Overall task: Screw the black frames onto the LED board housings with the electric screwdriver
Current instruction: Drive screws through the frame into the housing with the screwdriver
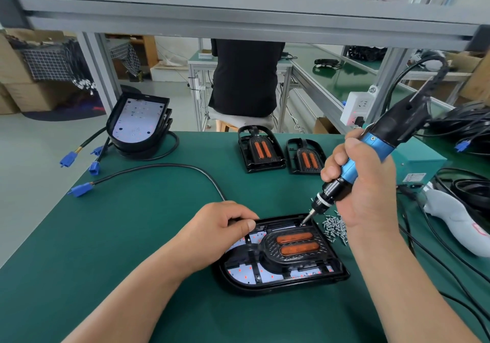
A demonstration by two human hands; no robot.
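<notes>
An LED board housing (342,276) lies on the green table in front of me, with a black frame (291,259) carrying two orange lenses laid in it. My left hand (220,230) grips the housing's far left edge, fingers curled over the rim. My right hand (363,183) holds the blue and black electric screwdriver (371,154) tilted, its bit tip down at the frame's far right corner. A heap of small silver screws (334,226) lies right of the housing.
Two more black frames (261,148) (306,157) lie at the table's far side. A stack of housings (139,122) with cables and blue connectors (79,189) sits far left. Cables, a grey tool (456,223) and a teal box (419,162) crowd the right. A person sits beyond the table.
</notes>
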